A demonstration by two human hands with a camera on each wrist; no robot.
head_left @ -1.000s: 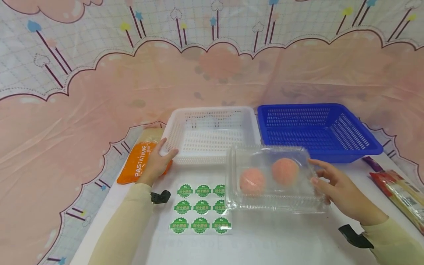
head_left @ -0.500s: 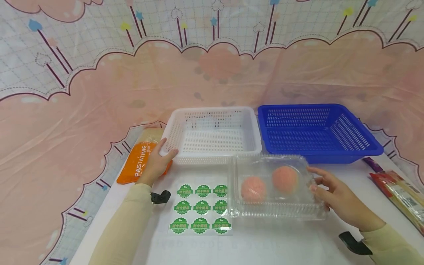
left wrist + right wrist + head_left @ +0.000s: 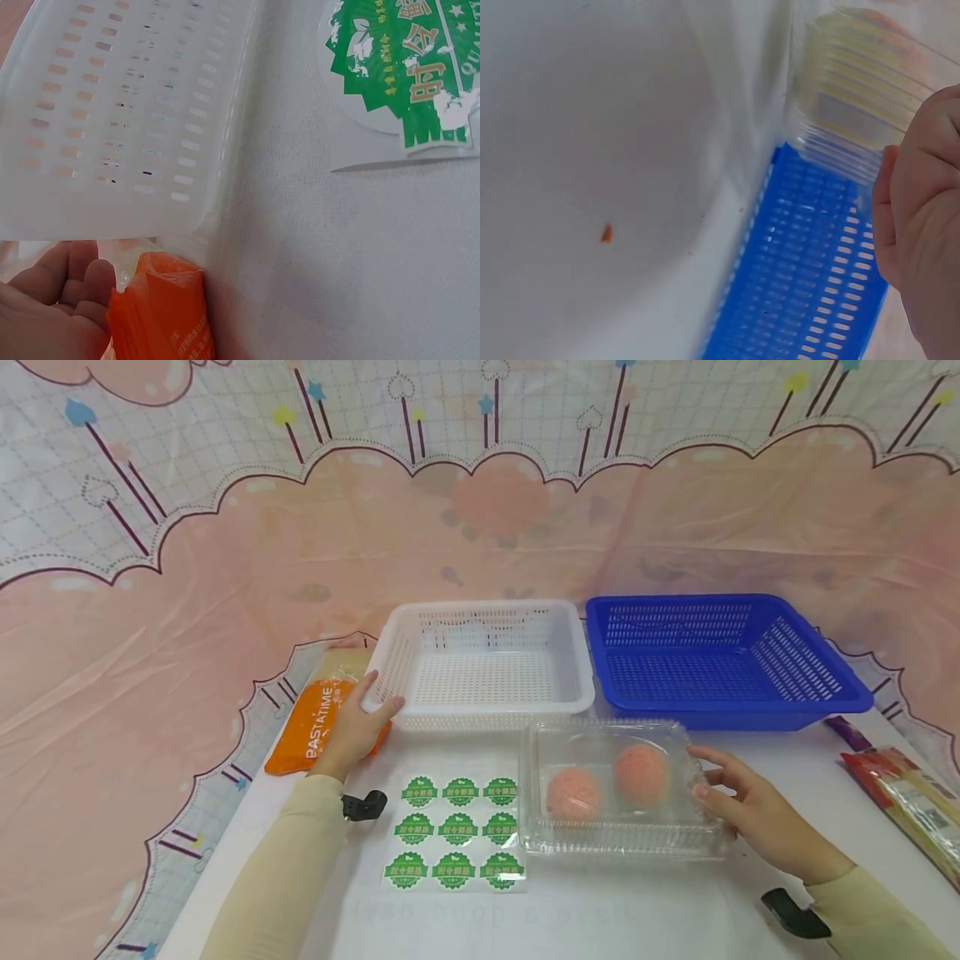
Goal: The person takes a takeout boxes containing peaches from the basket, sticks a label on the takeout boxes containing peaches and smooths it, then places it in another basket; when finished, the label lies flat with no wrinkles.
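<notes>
My right hand [image 3: 765, 814] grips the right end of a clear plastic clamshell box [image 3: 675, 837], thumb on the near side and fingers reaching behind. Two round pink fruits [image 3: 573, 793] sit inside it; in the right wrist view one fruit [image 3: 855, 75] looks yellow and orange through the ribbed wall. At the near left corner of a white perforated basket [image 3: 491, 681], my left hand [image 3: 354, 727] holds on, thumb at the front and fingers along the left side. Left of the box, a sheet of round green stickers [image 3: 456, 829] lies on the table.
A blue basket [image 3: 720, 693] stands right of the white one. An orange PASTATIME bag [image 3: 307, 722] lies beside my left hand. Red and yellow packaging [image 3: 911, 802] is at the right edge. Behind the baskets hangs a pink patterned cloth [image 3: 300, 577].
The clamshell box with both fruits has come toward me, away from the baskets, and my right hand has moved with it. My left hand stays at the white basket's corner.
</notes>
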